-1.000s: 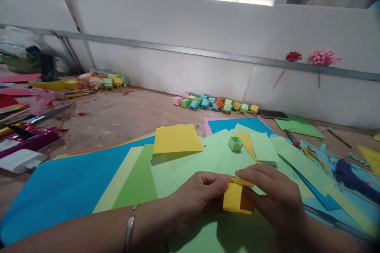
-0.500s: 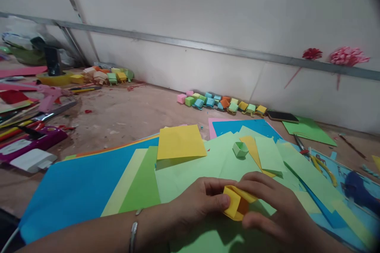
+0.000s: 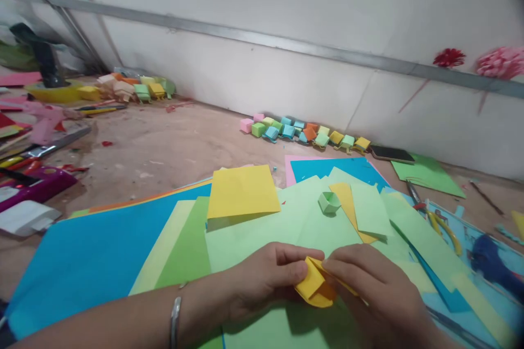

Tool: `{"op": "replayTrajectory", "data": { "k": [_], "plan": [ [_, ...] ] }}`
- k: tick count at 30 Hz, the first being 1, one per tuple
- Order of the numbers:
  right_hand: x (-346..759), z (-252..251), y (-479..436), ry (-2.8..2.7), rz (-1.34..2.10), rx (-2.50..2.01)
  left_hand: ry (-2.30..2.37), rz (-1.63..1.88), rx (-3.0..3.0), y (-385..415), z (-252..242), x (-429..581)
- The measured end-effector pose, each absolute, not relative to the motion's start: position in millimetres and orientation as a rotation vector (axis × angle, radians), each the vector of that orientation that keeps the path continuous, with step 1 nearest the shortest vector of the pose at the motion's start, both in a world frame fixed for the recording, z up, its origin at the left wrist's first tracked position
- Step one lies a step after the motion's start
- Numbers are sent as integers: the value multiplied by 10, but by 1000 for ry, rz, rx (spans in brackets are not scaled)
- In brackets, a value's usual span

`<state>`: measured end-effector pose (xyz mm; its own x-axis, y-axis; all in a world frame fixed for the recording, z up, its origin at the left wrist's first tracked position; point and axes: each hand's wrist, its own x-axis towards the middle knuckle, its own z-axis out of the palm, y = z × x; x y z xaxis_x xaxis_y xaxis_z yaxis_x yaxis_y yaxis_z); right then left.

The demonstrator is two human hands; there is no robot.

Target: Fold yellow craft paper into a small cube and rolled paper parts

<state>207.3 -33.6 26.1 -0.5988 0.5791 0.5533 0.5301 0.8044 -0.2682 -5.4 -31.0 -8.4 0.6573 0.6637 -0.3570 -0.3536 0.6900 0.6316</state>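
Both of my hands pinch a small folded yellow paper piece (image 3: 313,286) low in the middle of the view. My left hand (image 3: 266,278) grips its left side with thumb and fingers; a metal bangle (image 3: 176,320) sits on that wrist. My right hand (image 3: 368,289) presses the paper's right side and covers part of it. Under the hands lie light green sheets (image 3: 262,232). A small green folded box (image 3: 328,202) rests just beyond the hands. A yellow folded sheet (image 3: 241,192) lies to the left of it.
A large blue sheet (image 3: 90,256) spreads at the left. A row of small coloured paper boxes (image 3: 305,133) lines the white wall, with another group (image 3: 135,87) at far left. A phone (image 3: 392,154), scissors (image 3: 440,223) and a glue gun (image 3: 491,251) lie at right. Red and pink paper flowers (image 3: 497,62) hang on the wall rail.
The yellow piece has been turned and flattened between my fingers, from an upright loop to a tilted fold. The camera has tipped further down, so the windows are out of view.
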Motion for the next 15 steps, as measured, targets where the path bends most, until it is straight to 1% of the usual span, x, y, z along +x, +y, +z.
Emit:
{"op": "replayTrajectory", "data": {
  "k": [7, 11, 15],
  "plan": [
    [2018, 396, -385, -2464, 76, -1014, 515, 620, 663, -318, -74, -46],
    [1963, 427, -383, -2472, -57, -975, 491, 622, 761, -307, -79, -44],
    [1916, 461, -389, -2493, -174, -939, 680, 700, 1103, -298, 32, -84]
  ]
}}
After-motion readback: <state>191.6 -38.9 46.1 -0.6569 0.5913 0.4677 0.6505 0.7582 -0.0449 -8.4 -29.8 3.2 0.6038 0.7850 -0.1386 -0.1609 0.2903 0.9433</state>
